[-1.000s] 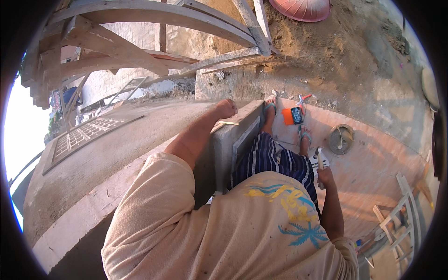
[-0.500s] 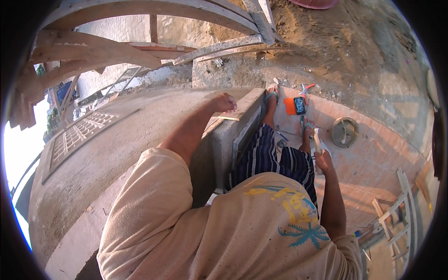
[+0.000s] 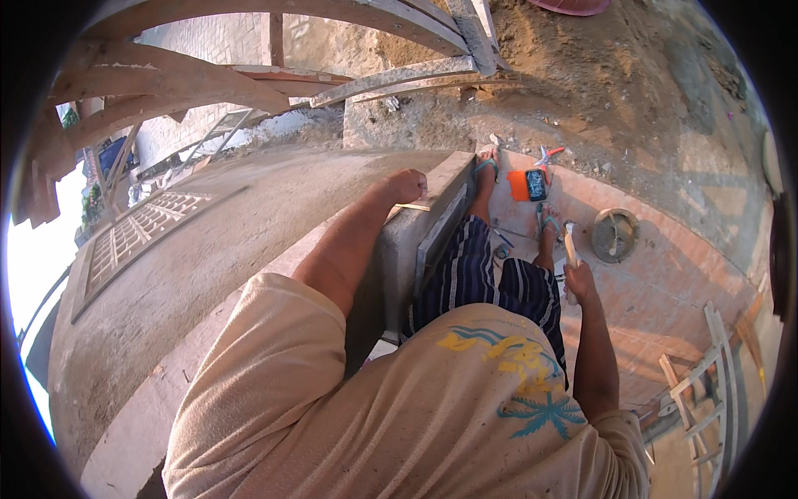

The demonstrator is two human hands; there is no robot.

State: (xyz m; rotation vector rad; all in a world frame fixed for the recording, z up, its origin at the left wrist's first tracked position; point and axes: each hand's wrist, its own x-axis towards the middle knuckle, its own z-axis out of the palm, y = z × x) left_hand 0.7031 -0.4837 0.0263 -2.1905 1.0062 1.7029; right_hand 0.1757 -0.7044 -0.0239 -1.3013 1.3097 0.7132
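Observation:
My left hand (image 3: pixel 407 186) is closed above the corner of a grey cement ledge (image 3: pixel 399 241). Whatever its fingers pinch, if anything, is too small to make out. A thin, pale wooden strip (image 3: pixel 413 207) lies just below that hand, on the ledge; whether the hand touches it I cannot tell. Down on my right side, my right hand (image 3: pixel 579 281) is wrapped round the wooden handle of a hammer (image 3: pixel 570 246), whose metal head points upward, away from me.
Beyond my sandalled feet (image 3: pixel 549 218) lie an orange and black tray-like item (image 3: pixel 527 185) and red-handled pliers (image 3: pixel 547 155). A round bucket (image 3: pixel 615 235) stands on the tiled floor to the right. Curved wooden beams (image 3: pixel 166 83) cross at upper left; a wooden ladder-like frame (image 3: pixel 706 382) is at lower right.
My left hand has shifted slightly right and down, close over the strip. The hammer in my right hand has moved a little to the right and is more upright.

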